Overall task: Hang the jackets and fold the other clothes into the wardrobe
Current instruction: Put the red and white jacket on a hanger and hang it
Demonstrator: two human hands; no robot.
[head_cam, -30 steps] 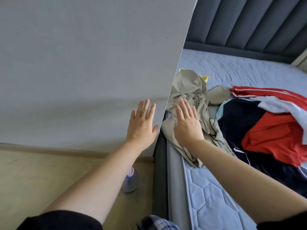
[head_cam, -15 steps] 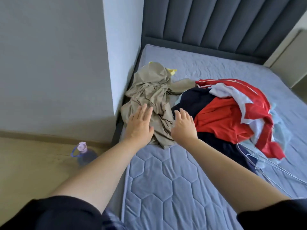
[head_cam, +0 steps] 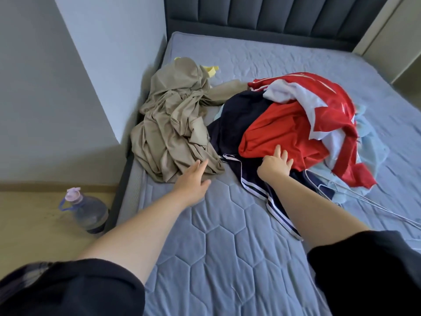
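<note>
On the bed (head_cam: 205, 258), right hand (head_cam: 274, 165) has shifted onto the red garment (head_cam: 280, 131)

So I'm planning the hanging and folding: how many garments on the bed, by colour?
Khaki: 1
Navy with white stripes: 1
Red: 1
Red and white: 1
Light blue: 1
Yellow, mostly hidden: 1
Total: 6 that I can tell apart; the pile may hide more.

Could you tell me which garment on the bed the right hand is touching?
The red garment atop the navy one: the right hand has its fingers at its near edge. The khaki garment lies apart, nearer the left hand.
</note>
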